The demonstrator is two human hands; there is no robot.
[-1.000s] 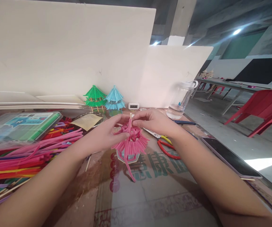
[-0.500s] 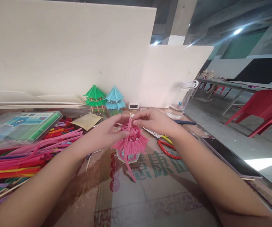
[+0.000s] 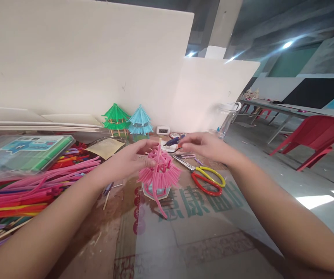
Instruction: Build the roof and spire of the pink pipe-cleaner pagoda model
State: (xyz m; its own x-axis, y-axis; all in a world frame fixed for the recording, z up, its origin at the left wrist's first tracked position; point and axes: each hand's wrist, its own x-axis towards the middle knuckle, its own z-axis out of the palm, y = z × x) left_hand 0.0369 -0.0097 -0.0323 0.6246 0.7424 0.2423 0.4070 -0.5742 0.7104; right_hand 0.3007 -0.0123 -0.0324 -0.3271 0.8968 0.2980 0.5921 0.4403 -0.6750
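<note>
A small pink pavilion model (image 3: 159, 174) made of fuzzy pipe-cleaner stems stands on a pale polygonal base (image 3: 156, 192). A light stick rises from its top, and one long pink strip hangs down its front. My left hand (image 3: 133, 159) is closed on the model's left side, thumb in front and fingers behind. My right hand (image 3: 204, 146) is apart from the model, its fingers stretched out beside a dark blue glue gun (image 3: 173, 142) with an orange part. The fingertips are at the glue gun; whether they touch it is unclear. Scissors (image 3: 203, 178) with red and yellow handles lie below this hand.
Green (image 3: 116, 116) and light blue pavilion models (image 3: 140, 121) stand at the back beside a small digital clock (image 3: 162, 130). A clear pitcher (image 3: 225, 118) is behind my right hand. Coloured pipe cleaners (image 3: 39, 188) and a plastic case (image 3: 27, 153) fill the left. White boards (image 3: 82, 66) stand behind.
My right hand has left the pink model's top and moved right, uncovering the glue gun and more of the scissors. My left hand stays on the model.
</note>
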